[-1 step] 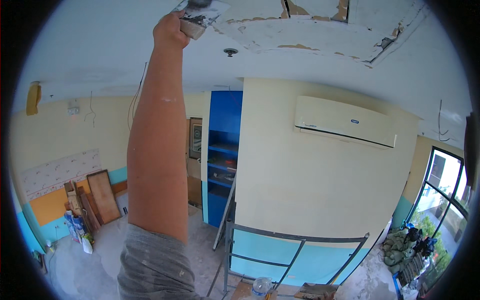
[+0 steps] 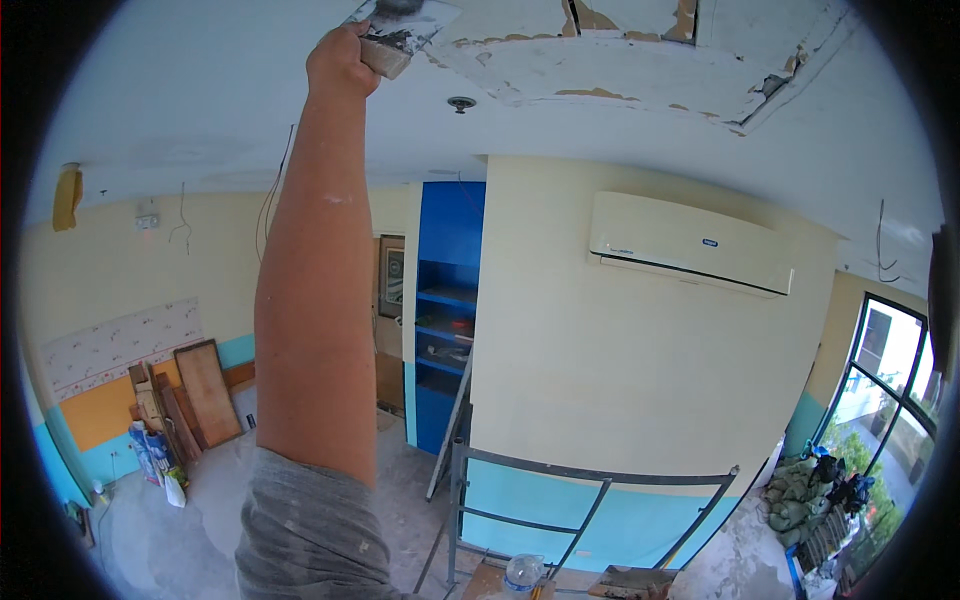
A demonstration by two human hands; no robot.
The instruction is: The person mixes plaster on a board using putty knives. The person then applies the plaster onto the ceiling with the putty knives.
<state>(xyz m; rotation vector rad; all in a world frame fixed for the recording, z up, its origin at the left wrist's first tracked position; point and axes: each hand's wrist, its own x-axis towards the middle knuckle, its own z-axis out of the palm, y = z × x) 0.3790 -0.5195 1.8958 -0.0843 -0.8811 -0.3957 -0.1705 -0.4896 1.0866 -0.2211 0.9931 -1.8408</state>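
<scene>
cracked white ceiling [image 2: 620,60] over yellow walls [image 2: 640,380]

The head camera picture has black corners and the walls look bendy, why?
Head view: it is a fisheye picture, so a round black rim frames it and straight edges like the ceiling line and air conditioner curve. Daylight from the window at lower right is bright and washed out. The raised hand and trowel near the top edge look stretched.

A small dark label [image 2: 709,242] sits on the white wall air conditioner [image 2: 688,243]; blue-and-white printed bags [image 2: 150,450] lean at the left wall's foot.
</scene>
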